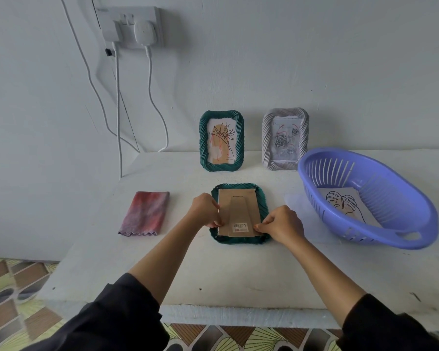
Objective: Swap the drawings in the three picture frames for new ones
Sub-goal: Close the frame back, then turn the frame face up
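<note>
- Task item: a dark green frame (239, 239) lies face down at centre frame on the white table (213, 274), with its cardboard backing (238, 211) facing up. The fold-out stand lies flat against the backing. A barcode sticker (240, 227) sits near the lower edge.
- Left hand (205, 210): I see the fingers curled, pinching the backing's left edge.
- Right hand (281, 228): fingertips pinch the backing at its lower right corner.
- Both forearms are bare, with dark sleeves pushed up at the bottom of the frame.
- Just above centre, a second green frame (203, 143) stands upright against the wall and holds a plant drawing.
- To its right, a white frame (266, 140) also stands upright and holds a grey rose drawing.
- Right of frame: a purple slotted basket (395, 196) sits tilted on the table, with a leaf line drawing (345, 203) inside.
- Left of centre: a folded pink-grey cloth (145, 214) lies flat, well apart from the frame.
- Upper left: a wall socket (132, 26) holds plugs, and white cables (117, 110) hang down from it.
</note>
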A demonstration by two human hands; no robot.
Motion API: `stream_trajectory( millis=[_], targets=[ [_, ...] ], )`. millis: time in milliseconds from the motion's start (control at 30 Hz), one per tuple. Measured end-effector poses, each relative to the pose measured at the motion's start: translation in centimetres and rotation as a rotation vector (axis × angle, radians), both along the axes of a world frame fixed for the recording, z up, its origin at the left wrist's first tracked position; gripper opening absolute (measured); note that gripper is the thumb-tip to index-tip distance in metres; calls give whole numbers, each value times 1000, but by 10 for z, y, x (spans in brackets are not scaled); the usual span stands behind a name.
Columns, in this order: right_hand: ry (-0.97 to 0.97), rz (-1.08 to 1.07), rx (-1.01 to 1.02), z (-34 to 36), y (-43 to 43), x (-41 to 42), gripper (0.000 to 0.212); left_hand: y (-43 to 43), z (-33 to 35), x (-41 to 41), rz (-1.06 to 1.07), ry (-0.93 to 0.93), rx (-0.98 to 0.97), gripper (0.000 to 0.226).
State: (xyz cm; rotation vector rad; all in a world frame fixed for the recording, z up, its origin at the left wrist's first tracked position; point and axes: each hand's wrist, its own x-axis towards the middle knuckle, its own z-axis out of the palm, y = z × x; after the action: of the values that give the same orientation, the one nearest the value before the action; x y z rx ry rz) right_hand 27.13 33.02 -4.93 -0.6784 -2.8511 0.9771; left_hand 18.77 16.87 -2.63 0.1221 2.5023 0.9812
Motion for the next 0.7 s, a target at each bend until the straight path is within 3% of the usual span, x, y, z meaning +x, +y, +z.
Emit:
stream_trajectory(
  millis=[100, 267, 700],
  targets=[
    [7, 8, 31, 1, -2, 2, 20, -1, 0, -1, 2, -1, -9, 28],
    [-12, 9, 16, 6, 0, 5, 33, -1, -4, -3, 30, 3, 0, 38],
    [-55, -7, -20, 10, -4, 3, 27, 5, -7, -5, 23, 39, -70, 33]
  ],
)
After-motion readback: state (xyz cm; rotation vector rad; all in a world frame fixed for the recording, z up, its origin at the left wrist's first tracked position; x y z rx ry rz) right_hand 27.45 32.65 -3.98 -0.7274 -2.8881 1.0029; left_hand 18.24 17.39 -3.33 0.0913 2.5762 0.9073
